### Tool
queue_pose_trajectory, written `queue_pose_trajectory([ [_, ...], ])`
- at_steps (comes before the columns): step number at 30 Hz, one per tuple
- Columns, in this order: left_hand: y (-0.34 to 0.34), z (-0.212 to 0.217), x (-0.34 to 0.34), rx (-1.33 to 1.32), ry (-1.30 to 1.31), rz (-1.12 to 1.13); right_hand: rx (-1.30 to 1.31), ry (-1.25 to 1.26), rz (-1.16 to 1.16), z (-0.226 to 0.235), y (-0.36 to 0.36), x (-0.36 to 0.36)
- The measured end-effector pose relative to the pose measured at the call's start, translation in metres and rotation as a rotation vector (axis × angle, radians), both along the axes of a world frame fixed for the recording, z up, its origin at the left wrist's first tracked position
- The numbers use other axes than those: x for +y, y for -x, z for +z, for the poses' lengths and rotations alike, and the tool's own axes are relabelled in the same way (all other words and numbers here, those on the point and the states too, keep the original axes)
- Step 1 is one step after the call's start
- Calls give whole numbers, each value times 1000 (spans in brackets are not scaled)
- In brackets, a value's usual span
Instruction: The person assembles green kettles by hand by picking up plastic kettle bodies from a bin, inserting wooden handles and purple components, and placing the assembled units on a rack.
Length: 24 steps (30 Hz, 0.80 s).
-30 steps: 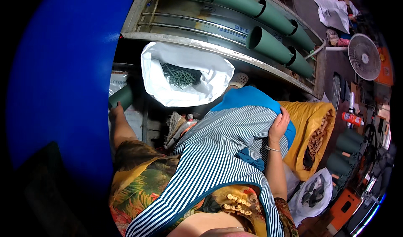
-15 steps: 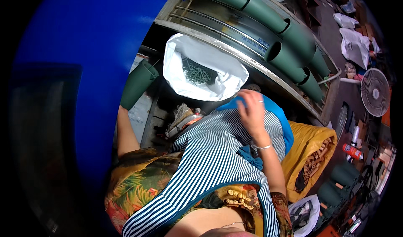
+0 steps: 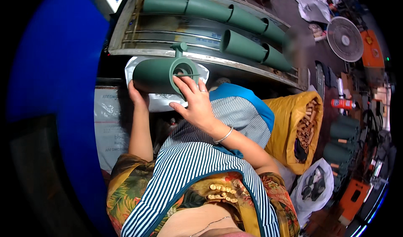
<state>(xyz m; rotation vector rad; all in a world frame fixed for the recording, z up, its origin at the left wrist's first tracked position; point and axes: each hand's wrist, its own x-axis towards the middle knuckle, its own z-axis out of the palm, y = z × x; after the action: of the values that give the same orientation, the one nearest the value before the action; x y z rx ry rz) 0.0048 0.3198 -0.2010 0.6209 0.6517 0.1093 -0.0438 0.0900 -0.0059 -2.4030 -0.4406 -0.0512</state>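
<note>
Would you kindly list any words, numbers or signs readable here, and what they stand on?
White plastic wrapping: grey lettering, which I won't copy out.
Grey tray lining: blue characters, too small to read.
Red canister: label too small to read.
Held green tube: none visible.

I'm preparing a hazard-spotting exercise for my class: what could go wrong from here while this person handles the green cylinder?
1. The left hand holds the smooth green plastic-looking cylinder near the end away from its mouth; if that hold slipped, the cylinder might drop toward the white plastic bag showing behind it.
2. The right hand has fingers at the open mouth, beside a thin green stick across it; a finger could perhaps get scraped or poked.
</note>
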Motion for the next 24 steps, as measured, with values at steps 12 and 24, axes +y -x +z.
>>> queue_pose_trajectory([
  [12,13,-44,-39,-187,-117,-51,-36,196,44,1,-4,1],
  [24,14,-73,2,-104,-6,-171,-311,132,85,-8,-8,-2],
])
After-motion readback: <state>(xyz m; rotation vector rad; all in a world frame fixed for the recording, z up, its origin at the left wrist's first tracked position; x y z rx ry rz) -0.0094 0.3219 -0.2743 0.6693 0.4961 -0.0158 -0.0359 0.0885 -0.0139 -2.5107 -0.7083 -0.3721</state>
